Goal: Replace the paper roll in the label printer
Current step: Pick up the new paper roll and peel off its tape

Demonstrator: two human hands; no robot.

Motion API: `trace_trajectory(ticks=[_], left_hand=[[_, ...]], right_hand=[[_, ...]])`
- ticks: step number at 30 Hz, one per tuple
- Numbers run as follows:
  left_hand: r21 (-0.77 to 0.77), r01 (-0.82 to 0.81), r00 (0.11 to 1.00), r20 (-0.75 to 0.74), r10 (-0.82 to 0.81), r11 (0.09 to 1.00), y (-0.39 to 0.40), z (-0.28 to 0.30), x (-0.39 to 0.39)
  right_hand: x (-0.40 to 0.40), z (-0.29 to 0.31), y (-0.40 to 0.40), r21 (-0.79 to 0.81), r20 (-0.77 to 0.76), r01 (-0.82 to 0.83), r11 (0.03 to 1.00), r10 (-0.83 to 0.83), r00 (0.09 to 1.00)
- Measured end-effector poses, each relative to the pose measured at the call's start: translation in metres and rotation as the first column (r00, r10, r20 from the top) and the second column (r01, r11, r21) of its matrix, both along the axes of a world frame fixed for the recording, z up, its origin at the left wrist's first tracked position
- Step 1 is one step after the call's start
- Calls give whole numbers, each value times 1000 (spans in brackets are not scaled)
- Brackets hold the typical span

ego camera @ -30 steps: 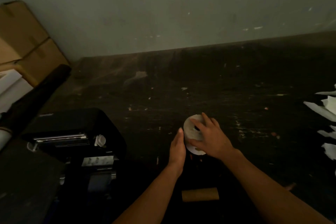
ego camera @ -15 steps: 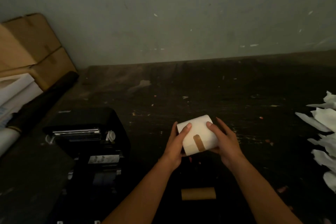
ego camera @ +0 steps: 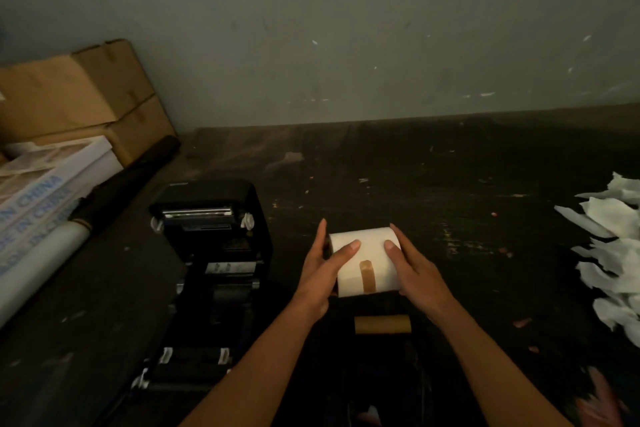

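A white paper roll [ego camera: 370,251] with a strip of brown tape on its loose end is held above the dark table, lying on its side. My left hand [ego camera: 320,276] grips its left end and my right hand [ego camera: 414,270] grips its right end, thumbs on top. The black label printer [ego camera: 211,253] stands open at the left, its lid tipped back and its inside bay dark. An empty brown cardboard core [ego camera: 382,323] lies on the table just below the roll.
Cardboard boxes [ego camera: 79,97] are stacked at the back left, with a white printed box [ego camera: 45,191], a white tube [ego camera: 38,270] and a dark roll [ego camera: 138,170] leaning beside them. Torn white paper scraps [ego camera: 613,253] are heaped at the right edge. A grey wall rises behind.
The roll stood on end under my right hand a second ago. Both hands have lifted it and turned it on its side, tape strip facing up. The view has tilted down.
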State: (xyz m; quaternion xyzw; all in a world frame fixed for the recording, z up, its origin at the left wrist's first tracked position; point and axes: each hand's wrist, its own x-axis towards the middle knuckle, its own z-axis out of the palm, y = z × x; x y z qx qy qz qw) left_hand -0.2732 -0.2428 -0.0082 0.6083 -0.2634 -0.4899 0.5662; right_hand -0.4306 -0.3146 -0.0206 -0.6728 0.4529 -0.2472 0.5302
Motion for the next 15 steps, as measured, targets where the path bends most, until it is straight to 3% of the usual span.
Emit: trace_trajectory(ticks=[2, 4, 6, 9, 15], left_hand=[[-9, -7, 1000, 1, 7, 1000, 9, 3, 2], [-12, -4, 1000, -10, 4, 1000, 16, 7, 4], [-23, 8, 1000, -19, -8, 1000, 21, 11, 6], [-28, 29, 1000, -7, -29, 999, 23, 17, 11], [-34, 49, 998, -49, -51, 998, 26, 28, 18]], right_hand=[[-2, 9, 7, -187, -47, 5, 982, -14, 999], [-3, 22, 14, -435, -87, 4, 900, -47, 995], [-2, 35, 22, -586, -176, -103, 804, -2, 984], [3, 43, 36, -643, -301, -239, 727, 47, 953], [13, 49, 57, -792, -279, -181, 583, -82, 957]])
